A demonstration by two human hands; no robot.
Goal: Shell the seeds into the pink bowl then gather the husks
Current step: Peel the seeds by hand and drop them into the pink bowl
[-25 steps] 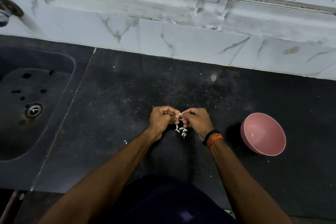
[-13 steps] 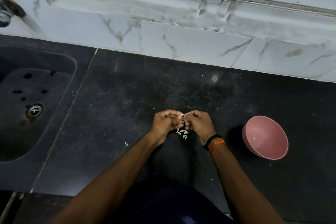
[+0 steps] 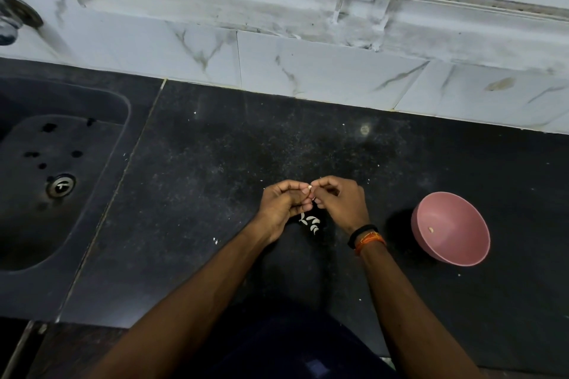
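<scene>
Over the middle of the black counter, my left hand (image 3: 283,203) and my right hand (image 3: 341,203) meet fingertip to fingertip. Between them they pinch one small pale seed (image 3: 309,194). A little pile of white husks (image 3: 311,222) lies on the counter just below the hands. The pink bowl (image 3: 451,228) stands to the right of my right wrist, tilted toward me, with one shelled kernel (image 3: 431,229) inside it.
A dark sink (image 3: 58,175) with a metal drain is sunk into the counter at the left. White marble tiles and a window sill (image 3: 277,49) rise behind the counter. Tiny white flecks are scattered on the counter (image 3: 215,241). My right wrist wears black and orange bands.
Both hands stay joined on the seed; their fingers have shifted slightly. Bowl and husk pile have not moved; the camera has tipped a little.
</scene>
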